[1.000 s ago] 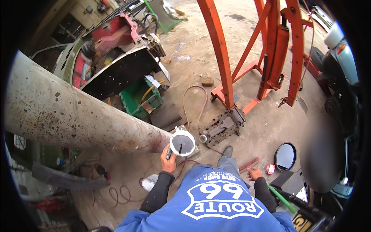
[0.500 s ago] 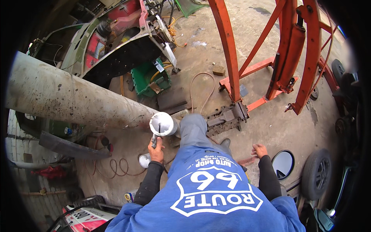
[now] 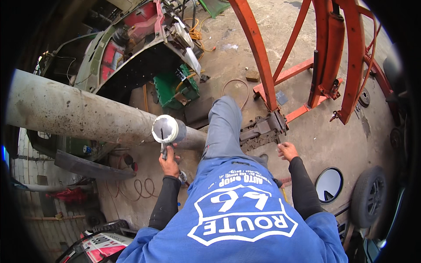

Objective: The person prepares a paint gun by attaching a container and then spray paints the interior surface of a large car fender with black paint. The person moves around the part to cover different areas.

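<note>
My left hand (image 3: 169, 165) is closed on a grey handle-like piece at the near side of a white cup (image 3: 177, 130). The cup's open mouth faces up toward me, and a dark thin strip shows inside it. Whether the handle is part of the cup cannot be made out. Beside my left wrist is a small metallic object (image 3: 183, 177), partly hidden. My right hand (image 3: 287, 151) hangs in the air right of my body, its fingers loosely apart and nothing visible in them.
A thick grey post (image 3: 79, 109) runs behind the cup. Ahead stand a stripped car body (image 3: 127, 61), a green crate (image 3: 169, 90) and an orange steel frame (image 3: 252, 48). A greasy metal part (image 3: 263, 129) lies on the floor. At right are a round mirror (image 3: 330, 182) and a wheel (image 3: 367, 197).
My left hand has carried the cup left and slightly up in the view. My right hand has moved forward and a little left. One knee has come forward.
</note>
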{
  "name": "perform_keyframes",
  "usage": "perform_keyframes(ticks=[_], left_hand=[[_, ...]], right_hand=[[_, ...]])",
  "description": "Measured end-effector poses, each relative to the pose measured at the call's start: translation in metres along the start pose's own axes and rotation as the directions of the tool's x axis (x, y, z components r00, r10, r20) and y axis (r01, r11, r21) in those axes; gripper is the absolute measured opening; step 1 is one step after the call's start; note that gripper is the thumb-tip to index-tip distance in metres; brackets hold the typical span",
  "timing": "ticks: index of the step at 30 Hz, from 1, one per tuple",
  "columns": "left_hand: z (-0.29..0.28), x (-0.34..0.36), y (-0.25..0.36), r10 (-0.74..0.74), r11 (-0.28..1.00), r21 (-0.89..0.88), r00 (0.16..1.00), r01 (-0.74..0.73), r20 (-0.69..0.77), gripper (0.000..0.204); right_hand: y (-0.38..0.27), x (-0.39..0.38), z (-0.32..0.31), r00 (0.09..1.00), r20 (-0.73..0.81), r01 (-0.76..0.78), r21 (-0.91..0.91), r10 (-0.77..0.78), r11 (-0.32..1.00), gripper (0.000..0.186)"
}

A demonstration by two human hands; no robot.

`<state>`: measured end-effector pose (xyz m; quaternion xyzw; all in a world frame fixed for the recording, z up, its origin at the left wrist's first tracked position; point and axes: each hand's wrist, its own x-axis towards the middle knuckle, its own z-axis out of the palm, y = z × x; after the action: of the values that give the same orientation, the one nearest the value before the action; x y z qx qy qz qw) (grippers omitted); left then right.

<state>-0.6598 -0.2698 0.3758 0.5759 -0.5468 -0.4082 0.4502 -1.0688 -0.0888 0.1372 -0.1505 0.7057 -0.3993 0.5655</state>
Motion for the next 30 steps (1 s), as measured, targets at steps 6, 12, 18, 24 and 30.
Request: perform_keyframes(ticks=[6,12,18,24,30], left_hand=[[0.03,0.005,0.007,0.064,0.997,0.042,0.998,-0.064,0.008,0.042],[0.089,0.019,0.052,0.137,0.989,0.042,0.984,-0.142,0.115,0.046],[0.157,0.028,0.105,0.249,0.925,-0.343,0.944,-0.165,0.217,0.046],[0.171,0.055,0.143,0.337,0.94,-0.156,0.889,-0.302,0.31,0.061],[0.139,0.083,0.118,0.573,0.819,-0.221,0.737,-0.529,0.359,0.11]], right_hand=[[-0.016,-0.031,-0.01,0.998,0.059,0.001,-0.33,0.02,0.944,0.048],[-0.192,-0.057,0.082,0.665,0.436,0.741,-0.283,-0.607,0.609,0.071],[-0.31,-0.101,0.148,0.474,0.577,0.835,-0.056,-0.665,0.547,0.09],[-0.345,-0.091,0.164,0.436,0.534,0.705,0.297,-0.724,0.644,0.088],[-0.385,-0.074,0.177,0.492,0.319,0.692,0.422,-0.81,0.586,0.046]])
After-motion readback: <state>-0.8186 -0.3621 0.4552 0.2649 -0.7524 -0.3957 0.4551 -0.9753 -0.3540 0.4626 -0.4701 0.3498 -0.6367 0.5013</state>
